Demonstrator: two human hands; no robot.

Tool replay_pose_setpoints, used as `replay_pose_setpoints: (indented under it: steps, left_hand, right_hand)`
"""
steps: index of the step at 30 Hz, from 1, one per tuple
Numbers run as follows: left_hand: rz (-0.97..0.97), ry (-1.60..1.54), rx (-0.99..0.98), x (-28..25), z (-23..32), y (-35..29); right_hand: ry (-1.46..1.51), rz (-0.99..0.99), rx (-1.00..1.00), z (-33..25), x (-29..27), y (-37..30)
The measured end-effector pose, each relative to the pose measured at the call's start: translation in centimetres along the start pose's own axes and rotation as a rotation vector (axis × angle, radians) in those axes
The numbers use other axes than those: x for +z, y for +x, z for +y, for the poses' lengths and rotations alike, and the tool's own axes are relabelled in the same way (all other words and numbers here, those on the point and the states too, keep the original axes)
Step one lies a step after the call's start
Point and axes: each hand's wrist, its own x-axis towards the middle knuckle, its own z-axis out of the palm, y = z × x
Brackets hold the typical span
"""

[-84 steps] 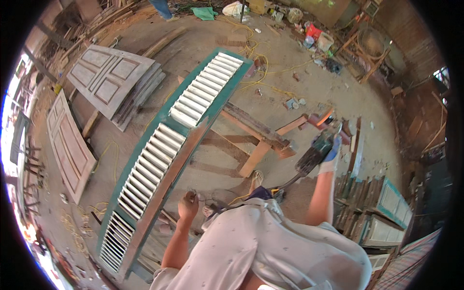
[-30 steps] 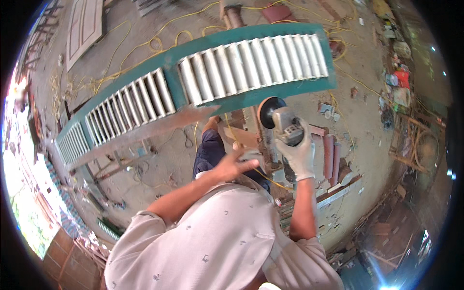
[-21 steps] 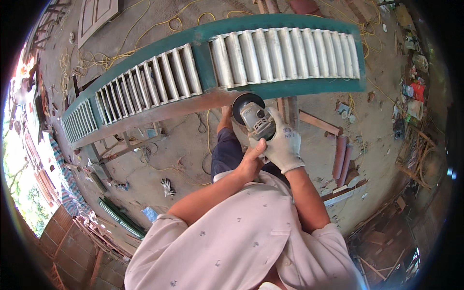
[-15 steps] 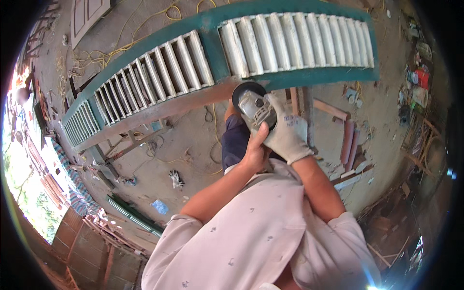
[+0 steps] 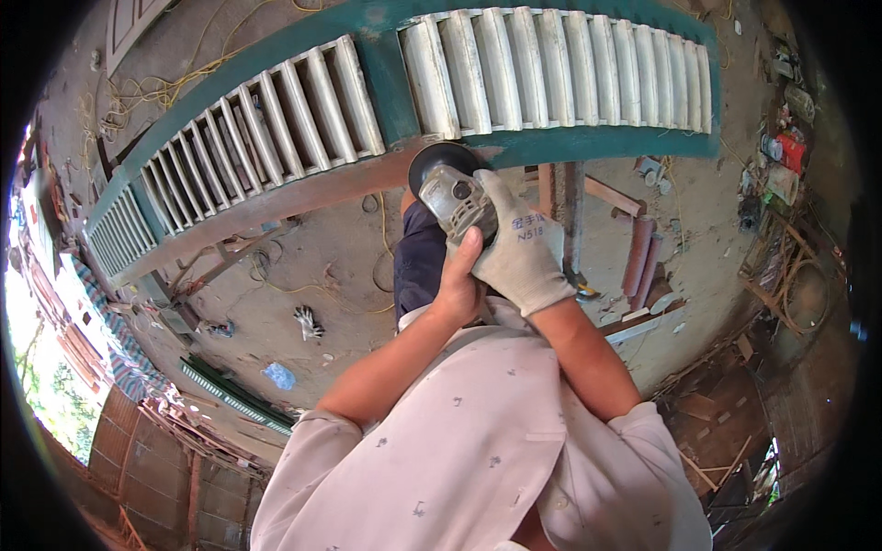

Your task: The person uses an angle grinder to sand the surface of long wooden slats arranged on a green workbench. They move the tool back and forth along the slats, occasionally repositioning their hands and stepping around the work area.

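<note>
A long louvred shutter panel [image 5: 390,73] with a green frame and whitish slats lies across the top of the view. My right hand [image 5: 522,257], in a pale work glove, grips an angle grinder [image 5: 462,204] from its right side. My bare left hand [image 5: 459,286] wraps round the grinder's body from below, thumb up. The grinder's dark round disc [image 5: 442,165] is at the panel's near rail, just right of a green upright. Left of the disc this rail [image 5: 303,195] is bare reddish brown; to the right it is mostly green. I cannot tell whether disc and rail touch.
Yellow cords [image 5: 165,90] lie loose on the floor beyond the panel. Nearer are a discarded glove [image 5: 308,322], a blue plastic scrap [image 5: 278,376] and another green louvred panel [image 5: 234,397]. Reddish boards [image 5: 640,262] lie at right, and clutter lines the right wall.
The whole scene has slid left in the view. Both hands keep hold of the grinder, its disc slightly farther right along the rail. A brownish patch now shows right of the disc.
</note>
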Motion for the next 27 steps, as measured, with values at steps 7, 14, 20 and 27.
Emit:
replay_pose_setpoints:
  steps: [7,14,20,27]
  left_hand:
    - [-0.005,0.061,-0.010,1.6,-1.7,1.4]
    - [0.048,-0.021,-0.053,0.7,-2.4,0.9]
    - [0.042,0.045,-0.037,1.1,-2.3,1.0]
    - [-0.020,0.198,-0.085,2.9,-3.0,2.1]
  right_hand:
    - [-0.006,-0.009,0.108,0.8,-2.5,0.1]
    - [0.007,-0.028,0.057,2.0,-1.4,-0.4]
    - [-0.014,-0.017,0.101,1.0,-2.3,-0.2]
    - [0.043,0.147,0.123,2.9,-3.3,-1.5]
